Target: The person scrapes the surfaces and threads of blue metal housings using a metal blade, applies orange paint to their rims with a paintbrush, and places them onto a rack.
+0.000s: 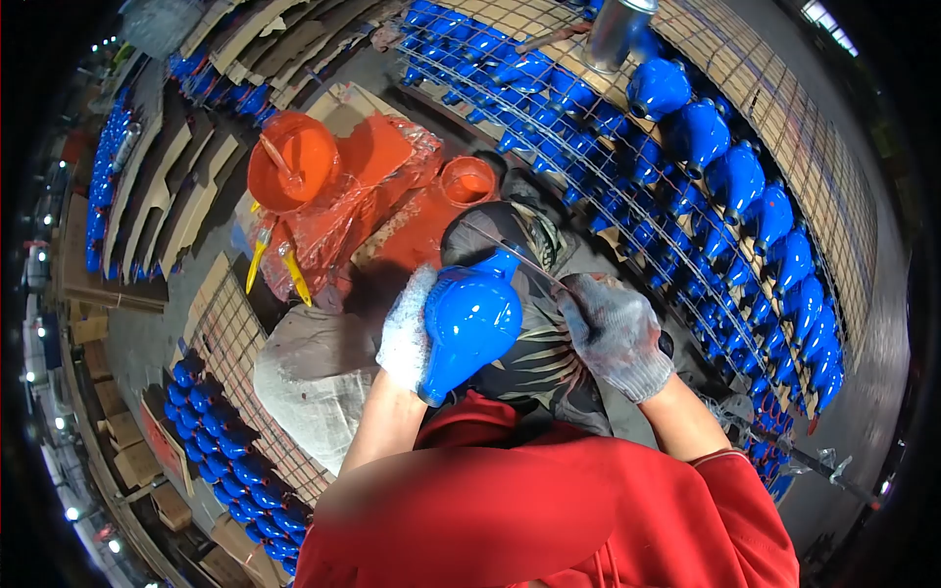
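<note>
Working blue part [475, 318] with tool [535, 265], probably.
Left hand [404, 331] grips part, right hand [616, 328] tool; next likely needs steady aim.

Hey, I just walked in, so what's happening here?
Someone's gloved left hand grips a glossy blue part. Their gloved right hand holds a thin tool by the part's narrow neck; whether they touch is unclear. An orange-red bucket and rows of similar blue pieces stand around.
</note>
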`<state>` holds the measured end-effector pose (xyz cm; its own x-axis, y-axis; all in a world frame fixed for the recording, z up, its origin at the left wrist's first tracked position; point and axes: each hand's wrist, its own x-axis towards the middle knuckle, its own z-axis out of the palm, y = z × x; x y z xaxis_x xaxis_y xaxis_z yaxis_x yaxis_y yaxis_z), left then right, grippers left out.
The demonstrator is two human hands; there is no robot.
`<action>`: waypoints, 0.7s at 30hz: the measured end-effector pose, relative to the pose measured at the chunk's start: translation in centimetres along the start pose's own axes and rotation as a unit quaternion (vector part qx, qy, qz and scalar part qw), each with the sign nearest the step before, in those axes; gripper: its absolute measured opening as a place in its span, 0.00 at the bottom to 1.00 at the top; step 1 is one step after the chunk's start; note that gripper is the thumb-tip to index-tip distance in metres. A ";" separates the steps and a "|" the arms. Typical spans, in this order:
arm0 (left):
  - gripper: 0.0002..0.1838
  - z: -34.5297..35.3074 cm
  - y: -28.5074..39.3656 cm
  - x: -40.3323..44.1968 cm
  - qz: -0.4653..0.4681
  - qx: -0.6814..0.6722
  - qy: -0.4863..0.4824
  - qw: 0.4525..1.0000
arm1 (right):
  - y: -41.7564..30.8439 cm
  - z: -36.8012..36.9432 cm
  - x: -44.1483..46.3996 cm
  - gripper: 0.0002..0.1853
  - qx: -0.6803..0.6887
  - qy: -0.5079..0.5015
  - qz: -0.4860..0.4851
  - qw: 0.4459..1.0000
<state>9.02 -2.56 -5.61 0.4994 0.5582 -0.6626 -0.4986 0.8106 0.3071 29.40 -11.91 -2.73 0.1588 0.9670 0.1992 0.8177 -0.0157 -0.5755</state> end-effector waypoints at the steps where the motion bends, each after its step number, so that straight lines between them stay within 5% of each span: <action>1: 0.20 -0.2 -0.1 0.0 0.000 0.000 0.001 1.000 | 0.0 0.2 0.0 0.07 -0.012 0.005 0.004 1.000; 4: 0.17 -0.5 -1.5 0.0 0.185 0.271 0.022 0.944 | -0.2 1.4 1.4 0.07 -0.056 -0.004 -0.043 0.997; 11: 0.14 -1.5 -0.9 0.3 0.127 0.135 0.027 0.982 | 1.0 0.2 -1.4 0.08 -0.062 0.010 -0.043 0.997; 14: 0.14 -1.1 -1.6 -0.5 0.193 0.341 -0.018 0.920 | 0.5 0.7 0.3 0.09 -0.038 0.006 -0.056 0.998; 17: 0.16 -0.5 -1.5 -0.2 0.170 0.241 0.013 0.956 | 0.0 1.3 0.9 0.07 -0.068 0.016 -0.052 0.996; 18: 0.16 -5.6 -2.6 3.2 0.299 0.357 0.024 0.885 | 0.2 1.1 0.5 0.07 -0.030 0.023 -0.054 0.998; 19: 0.16 -4.1 -1.7 2.3 0.305 0.355 0.023 0.884 | 0.6 0.6 -0.4 0.06 0.007 0.025 -0.054 0.998; 21: 0.16 -2.0 -0.7 0.0 0.136 0.161 -0.025 0.977 | 0.8 -1.1 -1.1 0.05 -0.014 0.001 -0.035 0.999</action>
<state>8.00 -3.50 -7.21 0.4165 0.7625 -0.4952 -0.3732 0.6400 0.6716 30.48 -13.28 -2.53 0.1017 0.9652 0.2409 0.8416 0.0456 -0.5381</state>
